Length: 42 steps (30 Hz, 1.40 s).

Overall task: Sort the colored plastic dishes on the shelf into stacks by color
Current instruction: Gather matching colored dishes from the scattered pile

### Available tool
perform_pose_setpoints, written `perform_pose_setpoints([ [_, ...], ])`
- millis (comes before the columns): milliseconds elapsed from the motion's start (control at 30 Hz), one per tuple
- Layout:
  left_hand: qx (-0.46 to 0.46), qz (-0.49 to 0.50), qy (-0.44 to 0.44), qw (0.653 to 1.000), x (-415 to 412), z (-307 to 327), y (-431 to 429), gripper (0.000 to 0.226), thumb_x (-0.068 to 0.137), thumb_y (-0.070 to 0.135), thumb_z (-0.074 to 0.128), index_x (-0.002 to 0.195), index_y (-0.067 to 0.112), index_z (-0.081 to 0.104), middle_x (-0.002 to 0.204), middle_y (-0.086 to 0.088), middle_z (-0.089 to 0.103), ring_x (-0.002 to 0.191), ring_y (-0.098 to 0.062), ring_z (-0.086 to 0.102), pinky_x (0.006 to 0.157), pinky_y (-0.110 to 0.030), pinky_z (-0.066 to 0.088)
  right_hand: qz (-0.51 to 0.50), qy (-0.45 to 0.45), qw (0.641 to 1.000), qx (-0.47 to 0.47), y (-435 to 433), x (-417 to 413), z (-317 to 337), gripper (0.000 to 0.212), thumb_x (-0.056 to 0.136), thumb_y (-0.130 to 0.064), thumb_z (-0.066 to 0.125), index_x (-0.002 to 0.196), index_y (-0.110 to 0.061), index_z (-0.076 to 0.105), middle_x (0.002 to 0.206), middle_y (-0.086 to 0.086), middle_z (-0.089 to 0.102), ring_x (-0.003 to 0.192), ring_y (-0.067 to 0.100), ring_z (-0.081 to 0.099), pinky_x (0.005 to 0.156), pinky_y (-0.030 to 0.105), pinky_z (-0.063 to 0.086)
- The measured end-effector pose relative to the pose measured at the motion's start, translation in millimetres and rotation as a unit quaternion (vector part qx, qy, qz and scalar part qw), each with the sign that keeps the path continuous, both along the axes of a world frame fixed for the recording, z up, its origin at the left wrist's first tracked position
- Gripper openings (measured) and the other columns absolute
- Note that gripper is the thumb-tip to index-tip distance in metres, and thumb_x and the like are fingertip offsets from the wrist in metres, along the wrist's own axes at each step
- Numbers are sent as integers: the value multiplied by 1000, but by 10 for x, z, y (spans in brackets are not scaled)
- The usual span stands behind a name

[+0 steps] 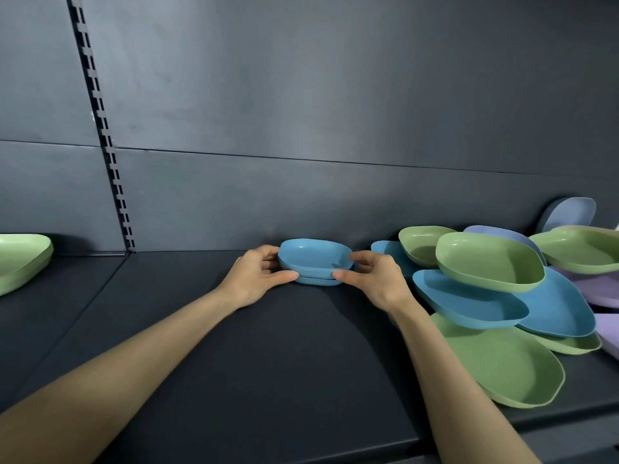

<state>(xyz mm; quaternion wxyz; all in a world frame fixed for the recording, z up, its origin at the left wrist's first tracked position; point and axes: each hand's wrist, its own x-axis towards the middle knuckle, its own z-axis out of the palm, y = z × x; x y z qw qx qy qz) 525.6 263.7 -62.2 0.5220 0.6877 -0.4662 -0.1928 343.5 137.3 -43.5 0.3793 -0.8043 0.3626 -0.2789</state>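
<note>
A person's left hand (258,274) and right hand (375,276) grip a small stack of blue dishes (315,259) from either end, thumbs pressed to its near edge and fingers curled round its rim, low on a dark shelf (268,363) and close to the back panel (301,112). Left of the blue stack, open shelf surface stretches to a slotted upright (104,128) in the panel. Beyond that, well apart from the stack, a stack of green dishes (20,259) rests at the frame's edge. In front of the blue stack the shelf runs open to its front lip, crossed only by the two forearms. Room is tight to the right of the stack, where a jumbled pile begins just beside the right hand. There another blue dish (385,252) is partly hidden behind the hand, a green bowl (489,262) tilts on top of a wide blue dish (469,299), and a large green plate (502,360) lies nearest the front lip. Farther right of the stack, purple dishes (599,286) sit under the heap, and a pale lavender-blue dish (569,214) leans nearly upright against the back panel. The panel behind the stack is matte dark grey, with a horizontal seam running across it above the dishes.
</note>
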Motion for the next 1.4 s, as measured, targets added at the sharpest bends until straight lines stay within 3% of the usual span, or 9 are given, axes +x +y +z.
perform_pose_setpoints([
  [133,37,-3,-28,999,18,-14,-23,56,76,18,78,126,13,55,119,1,64,112,-11,59,94,-18,44,-3,28,1000,-2,0,18,-22,72,73,-32,81,135,-11,50,130,2,57,119,19,54,98,30,43],
  [233,44,4,-33,998,9,-14,-35,61,74,17,80,129,13,53,121,1,63,113,-12,58,89,-15,42,6,9,1000,0,33,11,4,62,75,-24,80,129,-9,53,120,-1,62,103,13,57,85,23,42],
  [333,41,12,-23,999,-24,2,-26,62,72,11,81,127,11,52,115,3,64,110,-13,60,88,-16,42,28,-10,999,14,69,15,17,55,76,-17,79,125,-8,56,117,-3,64,97,13,60,85,22,44],
  [533,13,23,20,999,-82,52,29,43,71,1,80,93,28,56,91,14,64,86,-3,63,77,-12,49,37,-35,999,15,110,30,13,53,74,-20,80,122,-11,59,106,-5,65,94,8,61,78,15,44],
  [600,-3,26,44,999,-92,63,64,44,70,0,80,97,27,58,94,11,66,89,-4,64,73,-10,50,37,-57,998,13,125,33,25,50,74,-20,81,119,-12,61,102,-6,67,91,5,62,73,9,45],
  [800,-67,33,101,992,-102,195,207,55,70,-2,79,119,14,58,113,4,65,100,-4,64,75,-11,52,45,-151,987,24,226,59,82,44,74,-16,80,113,-14,62,100,-11,69,94,-1,65,83,14,52],
  [1000,-138,65,108,982,-140,414,613,58,72,-6,75,124,9,53,110,8,65,99,0,64,73,-8,49,88,-215,973,11,509,155,247,37,76,-17,78,109,-23,63,96,-19,68,89,-11,64,73,4,47],
  [1133,-170,112,96,974,-145,505,1052,60,73,-8,74,127,4,52,117,-3,65,99,-5,64,73,-9,49,142,-232,962,6,812,306,376,35,77,-16,78,108,-26,64,103,-15,70,98,-6,64,84,8,49],
  [1400,-209,209,77,952,-23,593,2219,56,73,-11,72,121,10,52,104,6,65,84,6,67,72,-8,50,247,-238,939,21,1748,789,456,36,77,-20,78,110,-26,64,109,-10,69,105,3,63,96,21,48],
])
